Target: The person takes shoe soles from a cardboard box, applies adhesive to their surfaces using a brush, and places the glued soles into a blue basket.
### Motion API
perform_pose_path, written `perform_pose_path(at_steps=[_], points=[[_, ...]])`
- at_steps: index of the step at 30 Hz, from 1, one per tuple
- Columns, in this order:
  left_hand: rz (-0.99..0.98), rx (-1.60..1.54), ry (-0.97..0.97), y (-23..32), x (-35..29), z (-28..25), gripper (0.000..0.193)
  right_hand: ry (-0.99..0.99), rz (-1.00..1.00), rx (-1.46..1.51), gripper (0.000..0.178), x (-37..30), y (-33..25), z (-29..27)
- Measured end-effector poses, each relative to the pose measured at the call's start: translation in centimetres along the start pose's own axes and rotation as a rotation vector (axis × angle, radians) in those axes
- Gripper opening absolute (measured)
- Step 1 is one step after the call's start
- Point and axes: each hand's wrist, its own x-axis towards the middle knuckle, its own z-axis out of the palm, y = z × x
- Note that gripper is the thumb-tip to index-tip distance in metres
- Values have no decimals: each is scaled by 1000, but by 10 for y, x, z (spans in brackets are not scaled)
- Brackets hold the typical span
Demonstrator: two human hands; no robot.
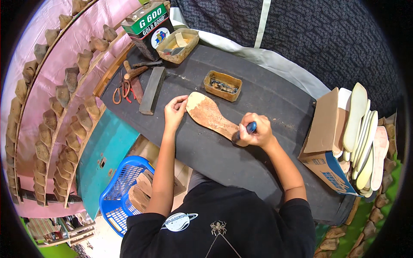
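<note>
A tan shoe sole [208,112] with a rough, reddish-brown face lies on the dark worktable [193,148], its wide toe end to the left and its heel to the right. My left hand [175,112] pinches the rim of the toe end between thumb and fingers. Over the heel, my right hand [257,131] is closed around a tool with a blue handle [251,127]. A dark part of that tool shows below the fist against the heel; its kind is hidden by my fingers. Just beyond the sole sits a small yellowish tray [223,86] with dark bits inside.
A grey block [152,90], a hammer [135,71] and red-handled tools [125,89] lie at left. Behind them stand a green-black can [148,32] and another tray [178,46]. A cardboard box [325,129] of pale soles is at right. A blue basket [112,193] sits low left.
</note>
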Motion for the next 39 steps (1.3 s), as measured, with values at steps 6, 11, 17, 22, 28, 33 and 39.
perform_pose_path(at_steps=[6, 11, 17, 22, 28, 33, 39], points=[[-23, -1, -7, 0, 0, 0, 19, 58, 66, 176, 21, -5, 3, 24], [-5, -22, 0, 2, -1, 2, 19, -44, -48, 74, 23, -12, -2, 15], [-11, 4, 6, -1, 0, 0, 19, -16, -19, 18, 17, -13, -6, -5], [47, 5, 30, -5, 0, 2, 17, 108, -26, 12, 20, -8, -3, 7], [73, 21, 28, 0, -1, 2, 16, 93, 18, 41, 21, -17, 2, 15], [57, 46, -10, 0, -1, 1, 19, 123, 75, 35, 16, -21, -3, -10], [72, 54, -11, -1, -1, 1, 19, 153, 135, -104, 14, -12, -2, -9]])
